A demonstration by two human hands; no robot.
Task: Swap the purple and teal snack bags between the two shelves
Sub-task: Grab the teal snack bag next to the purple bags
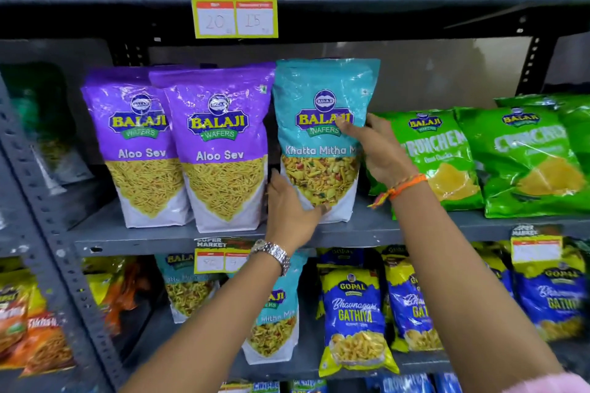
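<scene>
Swap only partly done, by my reckoning.

I am steadying one teal bag (pixel 322 137) upright on the upper shelf (pixel 166 238), my left hand (pixel 292 210) and right hand (pixel 380 150) clasping its sides; two purple bags (pixel 220 150) are standing beside it, and more teal bags (pixel 274 322) are waiting on the lower shelf (pixel 415 360).

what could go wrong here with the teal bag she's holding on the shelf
1. The teal bag stands upright between both hands; the left hand presses its lower edge beside the purple bags, so a nudge may tip them.
2. The right hand sits against the green bags, which could slide off the shelf.
3. Two purple bags remain here, so the swap looks unfinished.
</scene>
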